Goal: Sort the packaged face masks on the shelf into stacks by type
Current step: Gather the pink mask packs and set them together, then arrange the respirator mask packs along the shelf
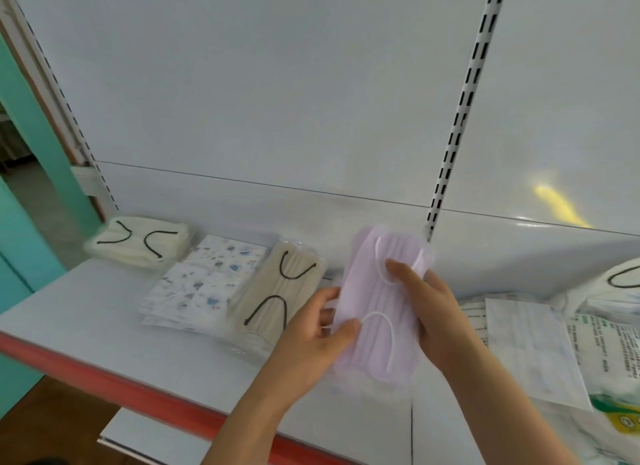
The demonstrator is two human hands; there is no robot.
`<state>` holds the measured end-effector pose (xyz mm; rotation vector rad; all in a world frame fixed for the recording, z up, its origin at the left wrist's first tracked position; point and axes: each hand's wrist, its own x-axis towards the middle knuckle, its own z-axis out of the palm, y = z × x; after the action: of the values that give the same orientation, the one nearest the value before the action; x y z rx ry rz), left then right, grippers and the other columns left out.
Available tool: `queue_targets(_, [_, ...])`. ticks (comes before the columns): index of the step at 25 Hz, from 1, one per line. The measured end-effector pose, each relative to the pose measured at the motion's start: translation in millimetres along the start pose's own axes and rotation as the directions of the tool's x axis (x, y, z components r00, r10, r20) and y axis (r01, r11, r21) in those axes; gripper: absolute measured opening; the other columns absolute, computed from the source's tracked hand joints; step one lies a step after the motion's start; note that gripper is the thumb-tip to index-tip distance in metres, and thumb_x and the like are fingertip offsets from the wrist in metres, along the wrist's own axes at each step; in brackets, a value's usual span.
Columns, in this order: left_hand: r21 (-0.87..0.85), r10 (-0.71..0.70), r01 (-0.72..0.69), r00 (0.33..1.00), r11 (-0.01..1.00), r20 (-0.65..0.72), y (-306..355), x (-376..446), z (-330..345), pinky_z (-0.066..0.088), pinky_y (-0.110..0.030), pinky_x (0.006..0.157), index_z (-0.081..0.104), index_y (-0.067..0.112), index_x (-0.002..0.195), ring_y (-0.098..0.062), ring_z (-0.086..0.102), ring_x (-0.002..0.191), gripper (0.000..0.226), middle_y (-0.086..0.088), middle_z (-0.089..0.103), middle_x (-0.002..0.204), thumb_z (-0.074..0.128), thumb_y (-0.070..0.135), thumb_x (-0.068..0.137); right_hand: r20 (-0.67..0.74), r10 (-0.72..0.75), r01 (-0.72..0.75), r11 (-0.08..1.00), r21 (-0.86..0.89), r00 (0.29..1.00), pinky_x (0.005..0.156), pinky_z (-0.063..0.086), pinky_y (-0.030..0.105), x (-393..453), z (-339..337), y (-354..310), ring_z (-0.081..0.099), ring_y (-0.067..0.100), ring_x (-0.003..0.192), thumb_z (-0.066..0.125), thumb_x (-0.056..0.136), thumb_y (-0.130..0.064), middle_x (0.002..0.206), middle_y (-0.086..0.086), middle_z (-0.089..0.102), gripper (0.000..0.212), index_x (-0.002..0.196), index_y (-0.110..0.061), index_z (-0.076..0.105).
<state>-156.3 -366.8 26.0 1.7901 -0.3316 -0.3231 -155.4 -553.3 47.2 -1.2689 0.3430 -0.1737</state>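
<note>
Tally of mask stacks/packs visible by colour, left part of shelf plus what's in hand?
Cream stack with black loops: 1
White printed stack: 1
Beige pack with black loops: 1
Lilac pack, held by left hand and right hand: 1
Total: 4

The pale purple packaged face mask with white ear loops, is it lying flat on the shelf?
No, both the left hand and the right hand hold the pale purple mask pack up above the white shelf.
</note>
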Motion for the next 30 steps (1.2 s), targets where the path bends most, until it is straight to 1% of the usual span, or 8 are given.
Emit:
queue_targets(6, [0.721,0.432,-0.118,0.861,0.683,-0.268,-20.7,27.1,-51.9,0.049,-0.042,0.1,0.056,0.024,0.136,-0.017,0.061,0.116,0.047,0.003,0.066,0.124,0.048,0.047,0.096,-0.166,0.009,-0.09,0.869,-0.487,0.986,0.083,0.053,0.042,36.9,21.8,34.3,0.065,0.032,0.098,0.07,0.089,-0.032,0.113,0.017,0.067,0.043,0.118,-0.001,0.059])
queue_targets(9, [0.844,0.167,0.06,0.97,0.534,-0.175,-37.6,43.1,-69.3,0.027,-0.05,0.117,0.045,0.028,0.149,-0.03,0.034,0.147,0.057,-0.006,0.037,0.159,0.044,0.052,0.098,-0.257,-0.05,-0.173,0.616,-0.768,0.965,0.114,0.027,0.045,26.9,31.0,53.6,0.027,0.037,0.143,0.062,0.092,-0.047,0.157,0.02,0.025,0.088,0.153,-0.002,0.017])
queue_targets(15, [0.874,0.07,0.116,0.983,0.472,-0.169,-42.4,60.0,-82.9,0.035,-0.053,0.114,0.045,0.021,0.15,-0.039,0.038,0.142,0.066,-0.015,0.039,0.158,0.05,0.054,0.093,-0.034,-0.046,0.013,0.763,-0.647,0.998,0.116,0.026,0.031,2.1,48.6,58.6,0.03,0.024,0.146,0.055,0.097,-0.045,0.161,0.008,0.025,0.078,0.156,-0.012,0.017])
queue_targets(19, [0.702,0.468,-0.22,0.865,0.678,-0.181,-13.9,53.5,-28.5,0.039,-0.05,0.11,0.063,0.006,0.129,-0.039,0.049,0.132,0.04,-0.02,0.056,0.139,0.06,0.026,0.095,-0.015,-0.526,0.032,0.08,-0.996,0.851,0.125,0.004,0.041,-28.6,-42.6,32.3,0.003,0.024,0.153,0.063,0.087,-0.052,0.166,0.005,0.007,0.098,0.159,-0.02,0.006])
queue_targets(22, [0.491,0.56,-0.483,0.829,0.725,-0.011,6.2,41.5,30.1,0.036,-0.024,0.109,0.063,0.014,0.125,-0.02,0.054,0.124,0.036,-0.004,0.061,0.13,0.056,0.028,0.093,-0.133,-0.276,-0.196,-0.216,-0.956,0.952,0.123,-0.007,0.04,-61.4,-124.2,23.2,-0.004,0.024,0.154,0.065,0.088,-0.045,0.167,0.006,0.001,0.098,0.158,-0.023,0.001])
queue_targets(26, [0.303,0.409,-0.472,0.878,0.828,0.249,11.1,44.9,95.3,0.033,-0.001,0.099,0.058,0.032,0.13,0.008,0.053,0.118,0.032,0.019,0.061,0.128,0.059,0.032,0.098,-0.239,-0.537,-0.09,0.288,-0.953,0.809,0.085,0.043,0.009,-89.7,-146.3,8.0,0.067,0.015,0.101,0.058,0.095,-0.023,0.107,-0.002,0.073,0.026,0.12,-0.026,0.065])
queue_targets(28, [0.265,0.352,-0.425,0.893,0.866,0.282,9.2,51.7,119.3,0.043,-0.015,0.103,0.059,0.034,0.13,0.005,0.056,0.119,0.034,0.018,0.062,0.127,0.062,0.031,0.096,-0.412,-0.671,-0.087,0.463,-0.882,0.617,0.053,0.037,0.012,-97.3,-158.5,-7.8,0.053,0.008,0.055,0.06,0.093,-0.024,0.059,-0.005,0.057,0.009,0.084,-0.025,0.06])
queue_targets(30, [0.281,0.362,-0.429,0.895,0.859,0.26,13.3,56.1,144.2,0.044,-0.021,0.102,0.06,0.03,0.129,-0.001,0.056,0.119,0.035,0.014,0.062,0.127,0.065,0.03,0.095,-0.601,-0.621,-0.105,0.646,-0.756,0.504,0.053,0.035,0.02,-102.5,-182.0,-20.2,0.049,0.006,0.056,0.061,0.092,-0.022,0.06,-0.007,0.054,0.007,0.085,-0.022,0.059])
